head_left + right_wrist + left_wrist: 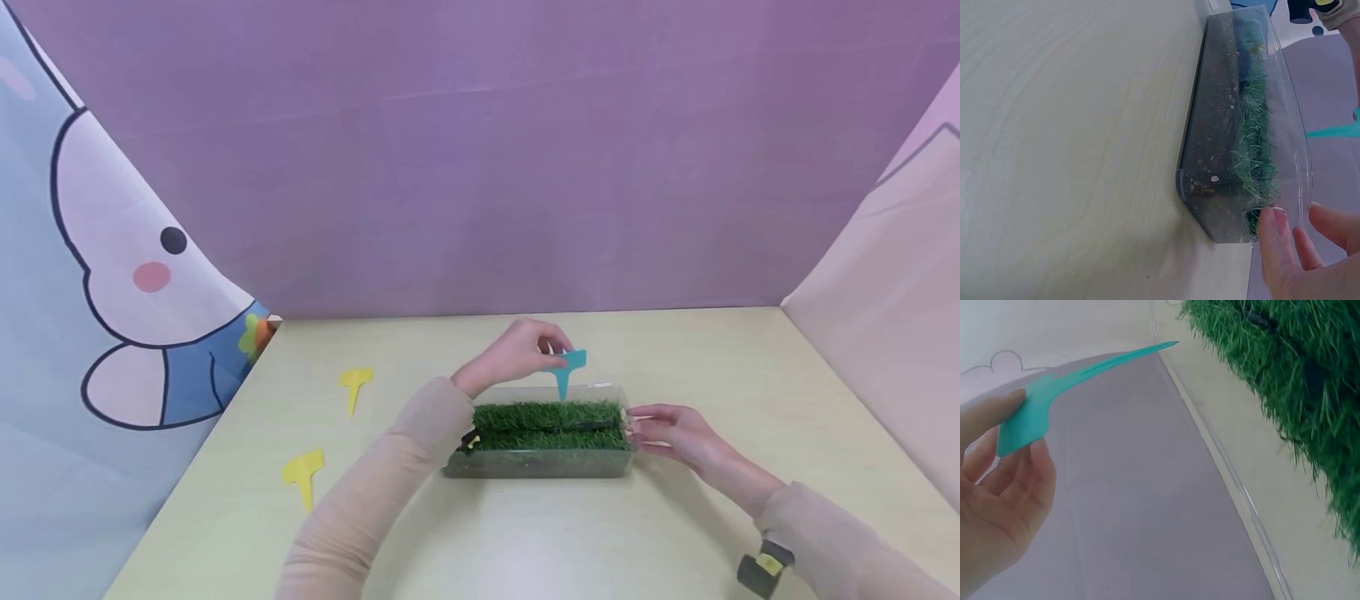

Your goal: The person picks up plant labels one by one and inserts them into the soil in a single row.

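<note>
My left hand (525,350) pinches a teal T-shaped plant label (573,360) by its broad head, thumb on one face and fingers on the other. The label's pointed stem hangs down over the back part of a clear plastic box (540,464). Green artificial grass (555,414) runs along the box in two strips, with dark soil under it visible through the wall in the right wrist view. At the box's right end, my right hand (686,437) rests its extended fingers (1274,240) against the end wall, close to an opening in it.
Two yellow T-shaped plant labels lie on the table left of the box, one farther back (356,385) and one nearer (304,475). A purple cloth (525,167) hangs behind the table (555,542), and a cartoon-printed cloth (142,250) hangs on the left.
</note>
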`<state>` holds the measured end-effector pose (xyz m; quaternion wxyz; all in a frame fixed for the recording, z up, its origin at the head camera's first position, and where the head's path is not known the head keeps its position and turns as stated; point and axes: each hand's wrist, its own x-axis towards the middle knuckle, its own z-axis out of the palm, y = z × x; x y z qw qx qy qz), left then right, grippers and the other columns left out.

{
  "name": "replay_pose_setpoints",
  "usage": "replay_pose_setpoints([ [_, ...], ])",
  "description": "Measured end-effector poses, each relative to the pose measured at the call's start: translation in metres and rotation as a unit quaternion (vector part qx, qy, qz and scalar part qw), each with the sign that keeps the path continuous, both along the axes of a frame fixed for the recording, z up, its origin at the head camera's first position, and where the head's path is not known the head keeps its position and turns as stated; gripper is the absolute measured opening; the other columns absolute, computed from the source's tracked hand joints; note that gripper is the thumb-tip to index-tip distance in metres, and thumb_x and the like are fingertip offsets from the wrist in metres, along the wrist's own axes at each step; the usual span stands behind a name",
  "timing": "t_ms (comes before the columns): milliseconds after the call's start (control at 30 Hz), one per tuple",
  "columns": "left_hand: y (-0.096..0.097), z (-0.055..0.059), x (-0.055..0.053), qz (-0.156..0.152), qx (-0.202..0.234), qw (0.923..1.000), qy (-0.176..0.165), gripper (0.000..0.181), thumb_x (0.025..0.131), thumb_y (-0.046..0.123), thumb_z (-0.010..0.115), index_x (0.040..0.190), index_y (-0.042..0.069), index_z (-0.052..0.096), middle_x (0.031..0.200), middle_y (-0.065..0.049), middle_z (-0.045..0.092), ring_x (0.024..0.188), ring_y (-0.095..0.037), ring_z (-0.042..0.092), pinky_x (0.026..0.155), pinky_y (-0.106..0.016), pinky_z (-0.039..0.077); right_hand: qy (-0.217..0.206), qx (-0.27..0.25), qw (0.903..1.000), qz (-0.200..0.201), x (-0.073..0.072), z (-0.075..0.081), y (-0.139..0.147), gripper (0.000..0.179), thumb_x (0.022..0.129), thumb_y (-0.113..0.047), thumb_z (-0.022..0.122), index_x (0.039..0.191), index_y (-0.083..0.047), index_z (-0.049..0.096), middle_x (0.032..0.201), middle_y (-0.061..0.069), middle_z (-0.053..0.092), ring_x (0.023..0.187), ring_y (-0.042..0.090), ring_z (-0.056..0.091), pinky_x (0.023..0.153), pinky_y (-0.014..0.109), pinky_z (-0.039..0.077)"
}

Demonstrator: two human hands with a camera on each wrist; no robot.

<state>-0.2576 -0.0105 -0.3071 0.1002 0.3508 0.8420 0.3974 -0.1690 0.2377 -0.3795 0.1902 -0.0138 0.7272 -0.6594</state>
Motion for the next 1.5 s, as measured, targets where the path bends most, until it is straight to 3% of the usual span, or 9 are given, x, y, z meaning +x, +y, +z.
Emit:
replay_pose_setpoints([
  [500,0.027,-0.008,0.011,-0.025,-0.019,0.9995,-0.004,0.013,0.082,0.011,0.063,0.094,0.008,0.066,0.082,0.002,0.062,0.070,-0.006,0.053,0.062,-0.016,0.044,0.000,0.004,1.0000,0.002,-0.001,0.001,0.001,0.048,0.088,-0.005,0.051,0.123,0.020,0.031,0.096,0.006,0.064,0.086,0.014,0.061,0.080,0.029,0.048],
  [1067,0.043,-0.017,0.017,-0.047,-0.072,0.9954,0.042,0.007,0.082,0.011,0.062,0.089,0.011,0.065,0.078,0.006,0.062,0.065,-0.003,0.052,0.058,-0.013,0.042,0.000,0.005,1.0000,0.004,-0.002,-0.001,0.002,0.047,0.087,-0.006,0.052,0.122,0.019,0.032,0.097,0.007,0.064,0.087,0.015,0.061,0.079,0.029,0.049],
  [1500,0.051,-0.027,0.021,-0.061,-0.091,0.9926,0.052,0.005,0.082,0.012,0.062,0.086,0.013,0.065,0.077,0.008,0.060,0.065,-0.002,0.052,0.058,-0.012,0.041,-0.004,0.009,1.0000,0.001,0.001,-0.002,0.001,0.049,0.088,-0.008,0.052,0.122,0.020,0.032,0.097,0.007,0.063,0.088,0.015,0.061,0.079,0.029,0.048],
])
